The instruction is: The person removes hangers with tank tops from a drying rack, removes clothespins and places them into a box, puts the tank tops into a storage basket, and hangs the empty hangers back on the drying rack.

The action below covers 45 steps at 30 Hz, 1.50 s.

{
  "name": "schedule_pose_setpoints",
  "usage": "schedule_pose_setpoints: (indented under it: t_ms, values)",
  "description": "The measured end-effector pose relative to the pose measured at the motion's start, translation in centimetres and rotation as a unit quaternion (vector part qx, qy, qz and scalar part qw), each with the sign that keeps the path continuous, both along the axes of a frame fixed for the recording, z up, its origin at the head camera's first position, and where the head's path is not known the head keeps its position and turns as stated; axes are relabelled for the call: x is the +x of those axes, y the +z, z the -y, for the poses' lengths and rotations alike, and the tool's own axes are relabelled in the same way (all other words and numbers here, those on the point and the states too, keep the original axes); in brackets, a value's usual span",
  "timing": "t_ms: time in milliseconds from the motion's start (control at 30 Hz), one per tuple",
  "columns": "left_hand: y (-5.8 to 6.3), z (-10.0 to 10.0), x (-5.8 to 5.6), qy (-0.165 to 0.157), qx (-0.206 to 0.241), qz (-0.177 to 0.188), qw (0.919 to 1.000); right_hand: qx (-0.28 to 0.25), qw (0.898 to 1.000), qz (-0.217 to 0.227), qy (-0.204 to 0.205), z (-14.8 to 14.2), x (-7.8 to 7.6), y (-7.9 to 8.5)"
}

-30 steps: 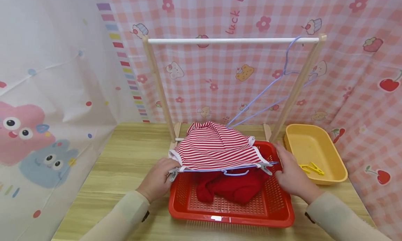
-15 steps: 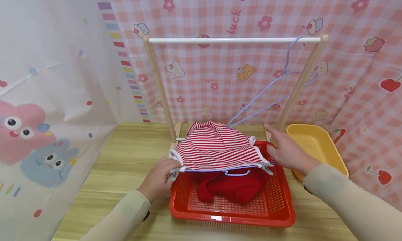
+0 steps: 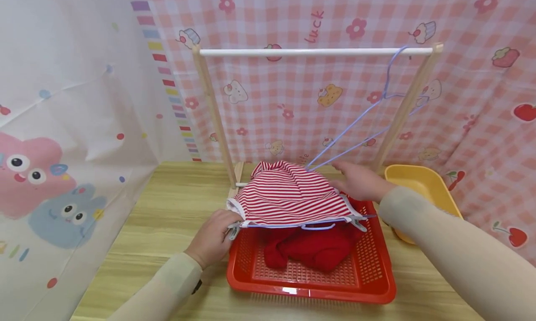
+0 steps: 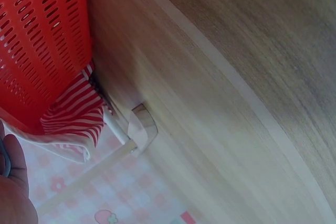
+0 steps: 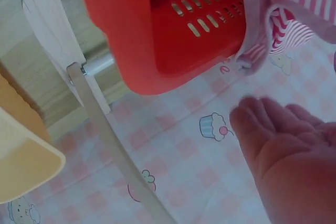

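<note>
A red-and-white striped garment (image 3: 289, 195) with white trim lies across the back of a red basket (image 3: 310, 293). Its near edge is fixed to a blue clothes hanger (image 3: 318, 227) by a grey clothespin (image 3: 234, 230) at the left and another grey clothespin (image 3: 358, 223) at the right. My left hand (image 3: 214, 237) grips the hanger's left end beside the clothespin; part of the grip is hidden. My right hand (image 3: 360, 181), palm and fingers extended in the right wrist view, is at the garment's far right edge. Under the hanger, dark red cloth (image 3: 314, 249) lies in the basket.
Behind the basket stands a wooden rack with a white rail (image 3: 314, 52). A second blue hanger (image 3: 356, 118) hangs at its right end, its lower corner reaching the garment. A yellow tub (image 3: 418, 177) sits right, partly behind my right sleeve. Patterned cloth (image 3: 268, 135) backs the table.
My right hand has moved left and away from me, from the hanger's right end to the garment's far right edge. My left hand stays at the hanger's left end.
</note>
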<state>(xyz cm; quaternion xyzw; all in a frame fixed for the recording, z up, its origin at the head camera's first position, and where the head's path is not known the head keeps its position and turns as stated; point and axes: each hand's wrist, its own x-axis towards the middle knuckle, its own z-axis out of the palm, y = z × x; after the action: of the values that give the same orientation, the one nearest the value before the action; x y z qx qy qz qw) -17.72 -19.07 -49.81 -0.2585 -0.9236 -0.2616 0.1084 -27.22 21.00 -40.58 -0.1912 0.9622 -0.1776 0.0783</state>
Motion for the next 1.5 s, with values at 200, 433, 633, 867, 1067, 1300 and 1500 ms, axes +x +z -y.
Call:
schedule_pose_setpoints:
  t_ms: [200,433,633,867,1067,1300,1500]
  values:
    - [-0.1,-0.1,-0.1,-0.008,0.0,-0.01,0.9999,0.028,0.999,0.028,0.024,0.6,-1.5,-0.5]
    - [-0.1,-0.1,-0.1,-0.006,0.0,-0.012,0.9999,0.07,0.996,0.049,0.038,1.1,-3.2,-1.3]
    - [-0.1,-0.1,-0.1,-0.002,-0.003,-0.01,0.9999,0.098,0.992,0.057,0.05,1.4,-3.9,-1.7]
    - [-0.1,-0.1,-0.1,-0.006,-0.002,-0.019,0.9998,0.123,0.989,0.047,0.062,1.9,-4.2,-1.7]
    - [0.1,0.0,-0.1,-0.007,-0.002,-0.018,0.9998,0.115,0.989,0.075,0.052,2.6,-4.2,-1.3]
    - [0.1,0.0,-0.1,-0.013,0.003,-0.019,0.9997,0.076,0.988,0.064,0.115,3.0,-4.4,-1.2]
    - [-0.1,0.1,-0.1,-0.012,0.004,-0.023,0.9997,0.069,0.992,0.05,0.094,3.3,-4.4,-1.6]
